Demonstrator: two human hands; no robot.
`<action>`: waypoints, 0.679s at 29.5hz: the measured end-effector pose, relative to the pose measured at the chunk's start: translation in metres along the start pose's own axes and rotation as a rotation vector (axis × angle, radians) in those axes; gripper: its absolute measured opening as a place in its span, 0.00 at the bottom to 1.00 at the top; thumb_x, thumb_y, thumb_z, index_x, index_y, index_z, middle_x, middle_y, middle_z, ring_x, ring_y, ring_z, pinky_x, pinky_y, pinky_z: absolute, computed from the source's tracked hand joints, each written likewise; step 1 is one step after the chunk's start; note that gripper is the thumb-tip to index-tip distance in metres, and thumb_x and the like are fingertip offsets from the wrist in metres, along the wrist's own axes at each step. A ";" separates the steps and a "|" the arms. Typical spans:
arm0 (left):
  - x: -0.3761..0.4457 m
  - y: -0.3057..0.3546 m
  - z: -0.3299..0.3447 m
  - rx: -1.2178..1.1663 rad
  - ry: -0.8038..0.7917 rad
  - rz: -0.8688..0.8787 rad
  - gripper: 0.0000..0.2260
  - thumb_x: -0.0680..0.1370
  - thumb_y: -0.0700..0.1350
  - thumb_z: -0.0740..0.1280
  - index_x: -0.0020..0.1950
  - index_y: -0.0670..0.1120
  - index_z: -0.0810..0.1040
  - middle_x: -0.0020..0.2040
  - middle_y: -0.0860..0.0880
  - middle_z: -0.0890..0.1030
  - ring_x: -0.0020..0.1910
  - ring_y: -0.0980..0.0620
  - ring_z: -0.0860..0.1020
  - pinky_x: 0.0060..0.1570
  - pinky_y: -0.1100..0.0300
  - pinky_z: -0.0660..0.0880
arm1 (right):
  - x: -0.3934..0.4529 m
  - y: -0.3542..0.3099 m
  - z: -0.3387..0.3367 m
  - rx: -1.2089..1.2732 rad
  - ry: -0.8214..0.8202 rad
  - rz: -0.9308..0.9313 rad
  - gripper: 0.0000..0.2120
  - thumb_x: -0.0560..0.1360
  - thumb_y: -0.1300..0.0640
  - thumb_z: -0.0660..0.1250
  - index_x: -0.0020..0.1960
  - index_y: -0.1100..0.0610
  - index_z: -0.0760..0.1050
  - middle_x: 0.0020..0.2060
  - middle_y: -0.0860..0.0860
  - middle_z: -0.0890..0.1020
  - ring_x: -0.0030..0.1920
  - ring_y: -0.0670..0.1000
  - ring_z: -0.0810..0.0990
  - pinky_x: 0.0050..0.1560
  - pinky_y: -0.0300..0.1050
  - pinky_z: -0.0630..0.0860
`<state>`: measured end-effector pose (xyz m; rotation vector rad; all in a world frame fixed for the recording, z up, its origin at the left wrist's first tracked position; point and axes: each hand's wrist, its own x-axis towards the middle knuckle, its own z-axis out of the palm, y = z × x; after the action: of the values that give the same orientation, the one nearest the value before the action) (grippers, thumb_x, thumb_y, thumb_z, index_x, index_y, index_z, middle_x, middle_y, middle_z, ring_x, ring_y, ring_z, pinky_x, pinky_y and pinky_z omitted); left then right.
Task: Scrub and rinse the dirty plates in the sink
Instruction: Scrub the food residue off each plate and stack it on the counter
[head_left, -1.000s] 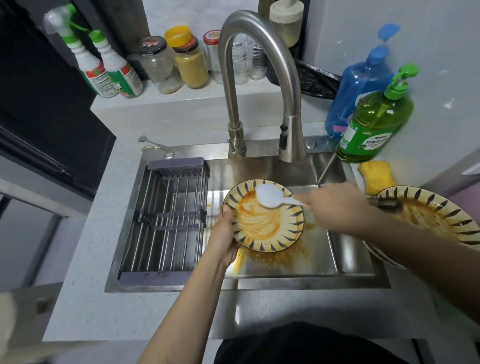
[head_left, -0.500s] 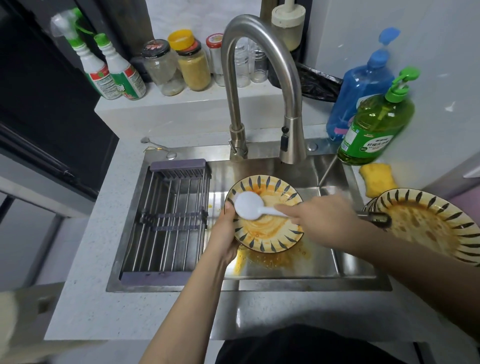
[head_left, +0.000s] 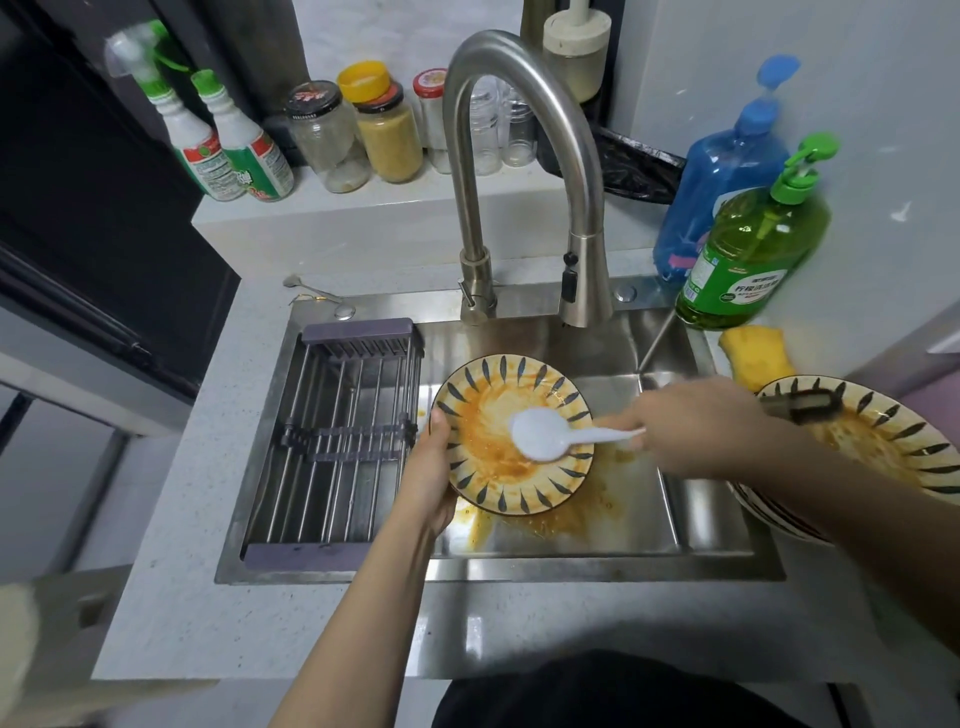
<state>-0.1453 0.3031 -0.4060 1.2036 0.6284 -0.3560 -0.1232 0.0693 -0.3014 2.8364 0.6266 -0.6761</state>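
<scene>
Steel sink (head_left: 717, 558) sits in a pale speckled bench (head_left: 171, 597), with a big curved tap (head_left: 519, 130) over it and no water running. From the head view, the left hand (head_left: 428, 480) grips the left rim of a striped plate (head_left: 511, 434), thumb on top, holding it tipped up over the sink floor. The right hand (head_left: 696, 434) pinches the handle of a white spoon (head_left: 550, 436). The spoon bowl now lies low and to the right on the plate — a moment ago it was near the left edge, and before that up at the top. So the spoon is sweeping round the plate, pushing the orange sauce off. Orange drips already lie on the sink floor under the plate. I think this is only scraping — scrubbing and rinsing are not begun. More dirty striped plates (head_left: 883, 441) wait stacked on the right, beside a yellow sponge (head_left: 756, 353) and a green soap bottle (head_left: 753, 249). A drying rack (head_left: 337, 436) fills the left part of the sink.
</scene>
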 end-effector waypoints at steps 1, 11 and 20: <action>0.001 -0.001 -0.002 0.003 -0.010 0.007 0.22 0.83 0.56 0.51 0.67 0.45 0.72 0.57 0.43 0.82 0.53 0.46 0.81 0.44 0.53 0.81 | 0.004 0.003 -0.002 -0.010 0.007 0.059 0.20 0.80 0.54 0.55 0.67 0.36 0.67 0.39 0.45 0.75 0.42 0.48 0.76 0.35 0.41 0.67; 0.007 0.003 -0.013 -0.001 0.056 0.038 0.22 0.82 0.57 0.52 0.64 0.43 0.74 0.52 0.43 0.83 0.48 0.48 0.82 0.43 0.53 0.80 | -0.002 -0.004 0.021 0.075 -0.005 -0.053 0.20 0.82 0.50 0.55 0.70 0.32 0.60 0.39 0.43 0.74 0.41 0.46 0.76 0.34 0.39 0.67; 0.006 -0.003 -0.037 -0.005 0.046 -0.031 0.22 0.82 0.58 0.51 0.63 0.44 0.75 0.57 0.41 0.81 0.57 0.42 0.79 0.51 0.48 0.78 | 0.009 -0.008 0.082 0.818 0.225 0.118 0.20 0.79 0.53 0.62 0.69 0.40 0.69 0.33 0.38 0.76 0.33 0.44 0.76 0.33 0.38 0.70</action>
<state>-0.1523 0.3367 -0.4200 1.2008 0.6879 -0.3535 -0.1516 0.0593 -0.3786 3.7041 0.2205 -0.7188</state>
